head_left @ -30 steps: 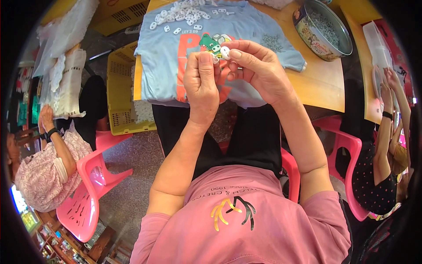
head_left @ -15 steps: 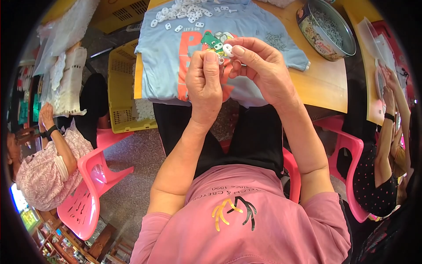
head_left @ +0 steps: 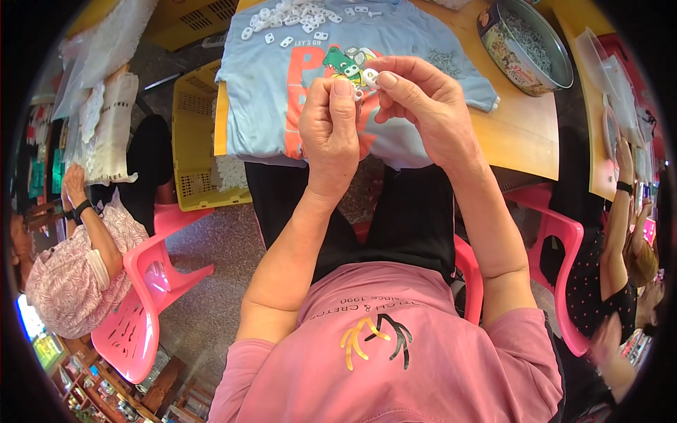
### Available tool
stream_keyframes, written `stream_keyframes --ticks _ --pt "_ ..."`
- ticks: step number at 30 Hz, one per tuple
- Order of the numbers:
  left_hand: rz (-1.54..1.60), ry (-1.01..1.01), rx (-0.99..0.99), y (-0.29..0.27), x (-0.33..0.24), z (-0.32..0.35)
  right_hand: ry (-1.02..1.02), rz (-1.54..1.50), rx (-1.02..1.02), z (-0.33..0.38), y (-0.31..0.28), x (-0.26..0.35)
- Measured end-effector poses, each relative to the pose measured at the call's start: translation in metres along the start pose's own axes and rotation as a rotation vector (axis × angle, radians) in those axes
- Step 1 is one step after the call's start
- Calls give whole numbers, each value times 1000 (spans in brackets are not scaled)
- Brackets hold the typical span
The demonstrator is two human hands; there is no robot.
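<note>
Over a light-blue T-shirt point(head_left: 257, 99) spread on the table, both my hands work close together. Between thumb and fingertips, my right hand point(head_left: 441, 116) pinches a small white oval plastic piece point(head_left: 371, 77) with a hole in it. My left hand point(head_left: 329, 134) is closed, thumb on top, around another small white plastic piece point(head_left: 358, 93), mostly hidden by the fingers. The two pieces are close; whether they touch I cannot tell. A pile of similar white pieces point(head_left: 289, 15) lies at the shirt's far edge. Small grey metal parts, apparently screws point(head_left: 444, 62), lie on its right side.
A round printed tin point(head_left: 491, 41) full of small grey metal parts stands at the table's far right. Yellow crates point(head_left: 190, 141) are at left. Pink chairs point(head_left: 151, 282) flank me, with a person point(head_left: 81, 282) seated left and others at right.
My right hand and its white piece have shifted slightly right, while my left hand has barely moved. At the right edge, people's arms have moved, and a blurred hand now shows lower down.
</note>
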State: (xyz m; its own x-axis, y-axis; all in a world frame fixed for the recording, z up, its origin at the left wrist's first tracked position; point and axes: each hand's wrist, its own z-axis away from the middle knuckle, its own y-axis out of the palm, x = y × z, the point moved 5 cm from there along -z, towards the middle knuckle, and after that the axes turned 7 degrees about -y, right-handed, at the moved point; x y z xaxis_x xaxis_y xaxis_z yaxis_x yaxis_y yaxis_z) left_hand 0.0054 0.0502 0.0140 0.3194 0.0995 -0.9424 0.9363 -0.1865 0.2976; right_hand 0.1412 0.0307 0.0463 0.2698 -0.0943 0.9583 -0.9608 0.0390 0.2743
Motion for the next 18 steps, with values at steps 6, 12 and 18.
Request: stream_keyframes --ticks 6,12,18 --pt "3 29 4 -1 0 0 124 -353 88 1 1 -12" --pt "22 -4 19 3 -8 3 202 -495 115 2 4 -15" --pt "55 -20 10 2 -5 2 249 -553 100 3 3 -21"
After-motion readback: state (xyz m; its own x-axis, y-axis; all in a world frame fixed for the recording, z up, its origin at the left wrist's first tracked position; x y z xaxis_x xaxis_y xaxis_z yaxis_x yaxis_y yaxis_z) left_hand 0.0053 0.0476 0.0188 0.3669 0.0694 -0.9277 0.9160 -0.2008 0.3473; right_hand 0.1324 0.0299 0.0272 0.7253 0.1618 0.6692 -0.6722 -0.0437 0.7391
